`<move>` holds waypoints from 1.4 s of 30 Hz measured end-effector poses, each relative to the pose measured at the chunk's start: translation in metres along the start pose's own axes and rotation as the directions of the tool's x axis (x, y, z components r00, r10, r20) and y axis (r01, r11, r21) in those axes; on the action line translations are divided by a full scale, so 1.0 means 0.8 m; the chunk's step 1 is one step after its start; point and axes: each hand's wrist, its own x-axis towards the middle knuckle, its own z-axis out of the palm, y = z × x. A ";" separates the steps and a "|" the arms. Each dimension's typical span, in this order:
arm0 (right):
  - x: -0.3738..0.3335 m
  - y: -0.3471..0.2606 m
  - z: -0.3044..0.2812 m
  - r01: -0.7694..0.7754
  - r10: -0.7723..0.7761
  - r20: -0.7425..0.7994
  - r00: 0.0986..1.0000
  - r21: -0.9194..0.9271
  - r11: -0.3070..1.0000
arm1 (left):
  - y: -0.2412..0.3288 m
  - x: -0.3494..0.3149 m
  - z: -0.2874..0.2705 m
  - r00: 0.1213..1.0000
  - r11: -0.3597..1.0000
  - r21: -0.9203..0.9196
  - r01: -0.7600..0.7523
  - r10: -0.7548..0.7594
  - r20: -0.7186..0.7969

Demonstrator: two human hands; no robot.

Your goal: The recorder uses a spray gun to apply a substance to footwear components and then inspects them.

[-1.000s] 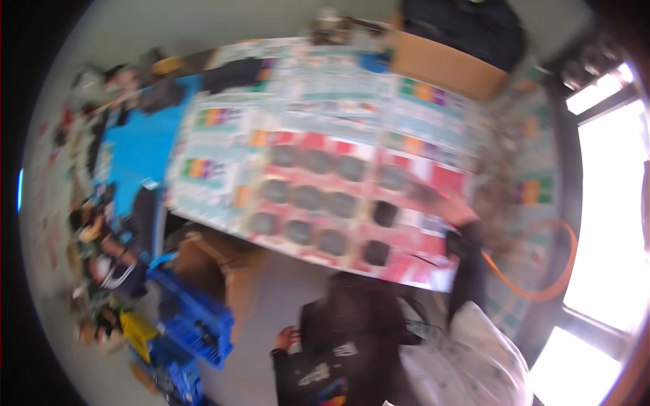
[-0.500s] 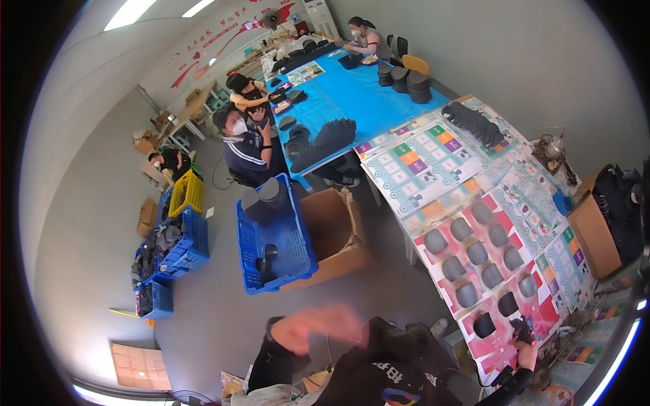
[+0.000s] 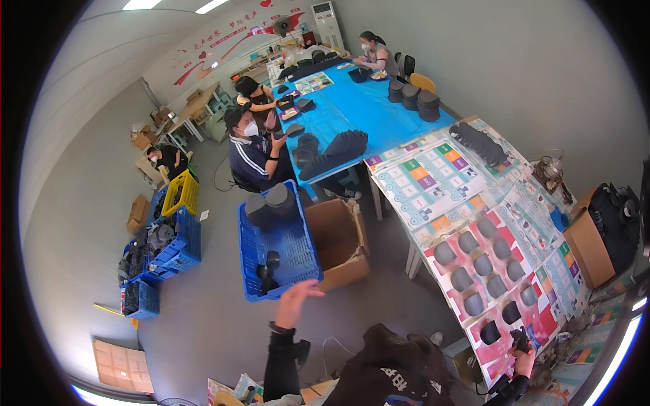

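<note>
The near crate (image 3: 292, 247) looks smooth plastic, the box (image 3: 347, 272) beside it matt cardboard, the far sheet (image 3: 362, 101) glossy plastic; at right, smooth paper (image 3: 396, 177), matt black pieces (image 3: 511, 312).

A small production workshop, masked people (image 3: 252, 162) seated along a long blue-covered table (image 3: 359, 105) at twelve o'clock, rows of curved grey and black pieces (image 3: 483, 264) on a paper-covered worktable (image 3: 433, 186) at four o'clock, loaded plastic crates (image 3: 188, 245) at nine, strip lights (image 3: 213, 6) at eleven
</note>
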 end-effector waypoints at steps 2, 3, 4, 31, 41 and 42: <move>-0.002 0.012 0.005 0.050 -0.050 0.004 0.999 0.016 0.999 | -0.017 -0.001 0.048 0.985 0.988 0.072 0.137 -0.143 0.093; -0.006 0.018 0.000 0.063 -0.063 -0.023 0.998 -0.023 0.998 | -0.020 0.000 0.069 0.963 0.971 0.169 0.169 -0.199 0.180; -0.004 0.021 -0.001 0.079 -0.081 -0.026 0.996 -0.059 0.995 | -0.041 -0.007 0.083 0.943 0.922 0.365 0.127 -0.226 0.244; -0.005 -0.087 0.023 -0.090 0.086 -0.106 0.991 -0.028 0.996 | -0.037 0.055 0.209 0.892 0.830 0.552 -0.076 -0.191 0.409; 0.072 0.014 -0.011 -0.020 0.023 0.015 1.000 -0.130 0.991 | 0.005 0.067 0.203 0.951 0.851 0.522 -0.064 -0.107 0.291; 0.066 -0.008 0.005 -0.055 0.061 0.045 0.997 -0.129 0.990 | 0.015 0.063 0.195 0.957 0.854 0.520 -0.021 -0.134 0.258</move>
